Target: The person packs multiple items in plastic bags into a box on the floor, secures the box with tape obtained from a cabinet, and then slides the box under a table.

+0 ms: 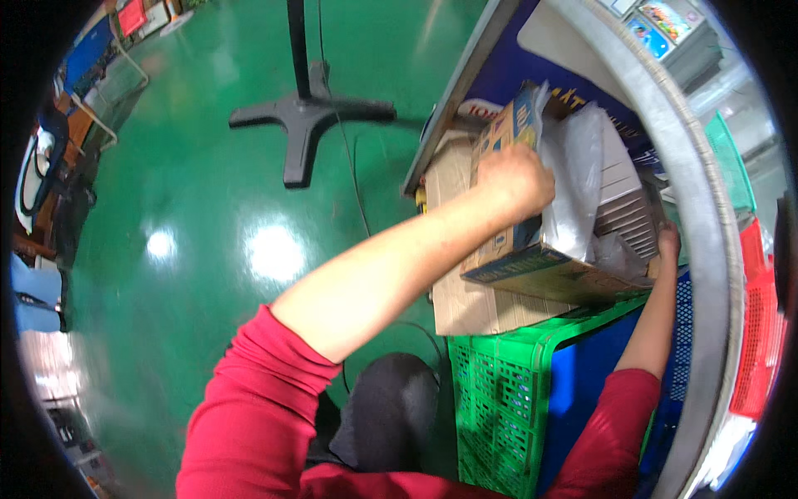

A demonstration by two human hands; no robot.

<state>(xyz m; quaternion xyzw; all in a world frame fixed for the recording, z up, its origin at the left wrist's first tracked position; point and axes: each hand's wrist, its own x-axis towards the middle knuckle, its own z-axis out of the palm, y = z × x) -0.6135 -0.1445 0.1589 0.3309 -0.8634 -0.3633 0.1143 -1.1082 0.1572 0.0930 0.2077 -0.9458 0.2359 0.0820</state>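
A printed cardboard carton [532,279] stands on a brown cardboard sheet [465,308] over a green plastic crate [499,399]. Inside it are a clear plastic liner [575,179] and a row of pale, thin, stacked pieces [628,208] whose kind I cannot make out. My left hand [519,181] is closed over the carton's left upper edge, fingers curled inward at the liner. At the carton's far right side is my right hand [668,243], beside the stacked pieces. Its fingers are mostly hidden.
A metal table edge [715,249] curves along the right, above the carton. Behind the carton is a dark blue printed panel [532,58]. A black stand base [301,112] and a cable [353,170] lie on the green floor. Red baskets [758,333] are at the far right.
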